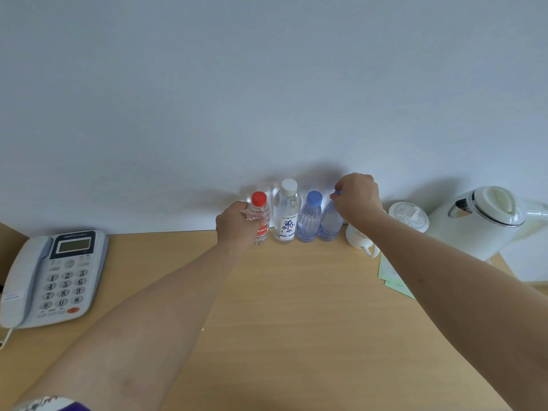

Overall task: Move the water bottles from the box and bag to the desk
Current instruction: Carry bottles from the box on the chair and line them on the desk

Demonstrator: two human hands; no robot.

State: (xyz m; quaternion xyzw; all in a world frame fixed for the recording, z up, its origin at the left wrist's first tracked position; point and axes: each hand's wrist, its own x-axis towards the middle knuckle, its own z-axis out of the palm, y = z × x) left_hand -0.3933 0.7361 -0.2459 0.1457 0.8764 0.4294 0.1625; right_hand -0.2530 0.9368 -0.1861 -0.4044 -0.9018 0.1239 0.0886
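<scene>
Several water bottles stand in a row at the back of the wooden desk (296,307), against the wall. My left hand (234,225) grips the red-capped bottle (261,221) at the row's left end. Beside it stand a white-capped bottle (287,215) and a blue-capped bottle (310,219). My right hand (357,197) holds the top of a second blue-capped bottle (329,223) at the right end, covering most of its cap. Neither the box nor the bag is in view.
A grey desk phone (50,277) sits at the left edge. To the right of the bottles stand a white cup (360,237), a lidded white cup (409,216) and a white electric kettle (480,221). Green papers (391,274) lie by the cup.
</scene>
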